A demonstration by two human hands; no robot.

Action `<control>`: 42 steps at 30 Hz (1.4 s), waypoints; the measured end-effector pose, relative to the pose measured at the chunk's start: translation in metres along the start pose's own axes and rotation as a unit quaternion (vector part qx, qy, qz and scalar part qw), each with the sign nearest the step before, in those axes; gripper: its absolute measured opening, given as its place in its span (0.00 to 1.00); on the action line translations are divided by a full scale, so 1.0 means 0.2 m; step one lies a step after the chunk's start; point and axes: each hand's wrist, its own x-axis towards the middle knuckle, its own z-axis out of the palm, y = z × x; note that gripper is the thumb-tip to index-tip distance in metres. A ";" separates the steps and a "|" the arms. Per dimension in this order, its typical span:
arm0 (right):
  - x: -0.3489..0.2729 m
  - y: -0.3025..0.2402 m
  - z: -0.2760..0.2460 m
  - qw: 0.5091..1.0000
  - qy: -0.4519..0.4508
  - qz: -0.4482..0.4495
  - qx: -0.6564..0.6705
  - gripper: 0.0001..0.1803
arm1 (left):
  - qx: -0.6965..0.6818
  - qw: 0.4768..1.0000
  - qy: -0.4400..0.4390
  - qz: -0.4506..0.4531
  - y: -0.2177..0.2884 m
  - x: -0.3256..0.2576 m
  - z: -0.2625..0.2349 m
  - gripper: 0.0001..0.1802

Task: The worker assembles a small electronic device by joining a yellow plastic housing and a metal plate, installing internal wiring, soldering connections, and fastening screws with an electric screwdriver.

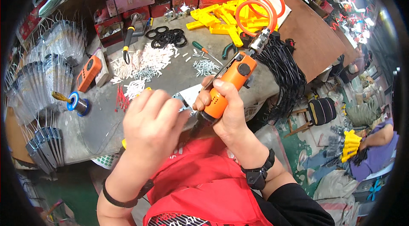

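My right hand [228, 102] is wrapped round an orange air tool [221, 99] with a black round part and small holes. A metal coupling [260, 42] at its upper end joins a coiled orange hose [276, 2]. Its dark lower end points down toward me, partly blurred. My left hand [149, 117] is closed beside that lower end, smeared by motion, its fingertips turned away. Bits of yellow show at the hand's edge, but what it holds is hidden. Just beyond the hands lie white plastic pegs [155, 55], silver screws [205, 67] and red leads [122, 98].
Yellow housings [219, 17], black rings [166, 36] and black cables [283, 62] lie farther back. On the left are an orange device [88, 72], a solder spool [78, 103] and bagged parts [42, 77]. A screwdriver [204, 49] and pliers [229, 50] rest mid-table. A co-worker's arm [377, 136] holds yellow parts.
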 end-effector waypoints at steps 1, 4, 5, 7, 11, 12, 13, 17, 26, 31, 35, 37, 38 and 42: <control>0.00 0.00 0.00 1.000 -0.014 -0.001 0.021 0.14 | -0.002 1.000 0.014 0.016 0.02 0.05 0.03 0.12; -0.02 -0.01 0.00 0.997 0.037 0.000 -0.071 0.16 | -0.021 0.998 0.050 0.037 0.09 0.21 0.10 0.15; -0.03 0.01 -0.05 0.996 0.026 -0.012 -0.081 0.17 | -0.018 0.998 0.048 0.038 0.11 0.25 0.12 0.15; -0.04 0.03 -0.02 0.997 0.039 -0.027 -0.054 0.17 | -0.013 0.998 0.046 0.031 0.14 0.33 0.16 0.16; -0.06 -0.01 0.08 0.995 0.072 -0.015 -0.062 0.16 | 0.021 1.000 0.018 -0.002 0.17 0.33 0.25 0.16; -0.07 -0.02 0.09 0.992 0.104 -0.001 -0.069 0.16 | 0.021 1.000 0.015 -0.001 0.18 0.33 0.25 0.16; -0.05 0.00 0.04 0.992 0.105 0.000 -0.066 0.16 | 0.023 1.000 0.004 0.000 0.18 0.33 0.25 0.16; -0.04 0.02 0.01 0.990 0.031 -0.089 -0.106 0.15 | 0.004 0.999 0.009 0.049 0.17 0.33 0.24 0.13; -0.04 0.04 -0.03 0.990 0.053 -0.081 -0.098 0.14 | 0.018 0.995 0.001 0.098 0.14 0.34 0.26 0.13; -0.05 -0.03 -0.03 0.995 0.052 -0.020 -0.087 0.10 | -0.052 0.997 -0.051 -0.028 0.07 0.24 0.11 0.23; 0.02 -0.02 -0.11 0.992 0.054 -0.025 -0.109 0.16 | 0.052 0.987 -0.111 -0.106 -0.07 -0.03 -0.07 0.22; 0.04 -0.02 -0.10 0.995 0.052 -0.013 -0.090 0.16 | 0.068 0.975 -0.163 -0.134 -0.07 -0.18 -0.12 0.24; 0.05 -0.01 -0.10 0.996 0.051 -0.008 -0.078 0.16 | 0.076 0.963 -0.207 -0.156 -0.08 -0.24 -0.13 0.26; 0.08 0.01 -0.12 0.996 0.058 0.003 -0.072 0.18 | 0.130 0.944 -0.248 -0.176 -0.12 -0.42 0.00 0.29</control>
